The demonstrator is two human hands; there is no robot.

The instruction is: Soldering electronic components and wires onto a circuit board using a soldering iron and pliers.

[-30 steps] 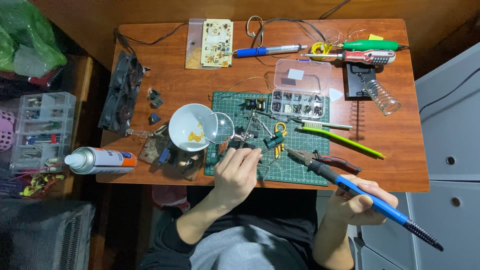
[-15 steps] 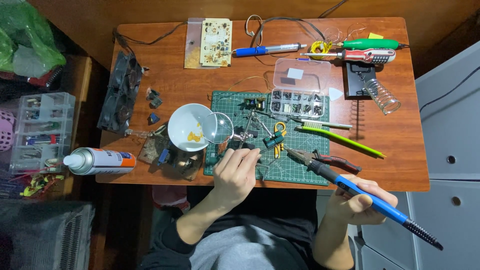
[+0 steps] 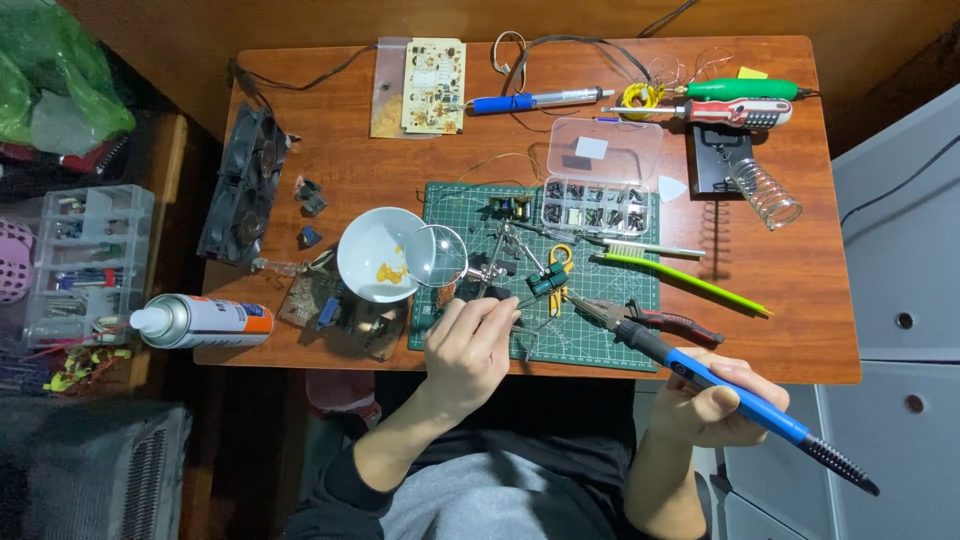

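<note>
The soldering iron has a blue handle and a black front part, and it lies slanted over the near right edge of the counter; the right hand has its grip closed around the handle, tip pointing far-left toward the green cutting mat; the left hand rests on the mat's near left part, fingers curled on a small dark part by the helping-hands stand; what exactly it pinches cannot be told.

My bench is reddish-brown wood. At three o'clock stands a grey drawer cabinet; at nine o'clock, a clear plastic drawer organiser. Dark surroundings, lighting even.
</note>
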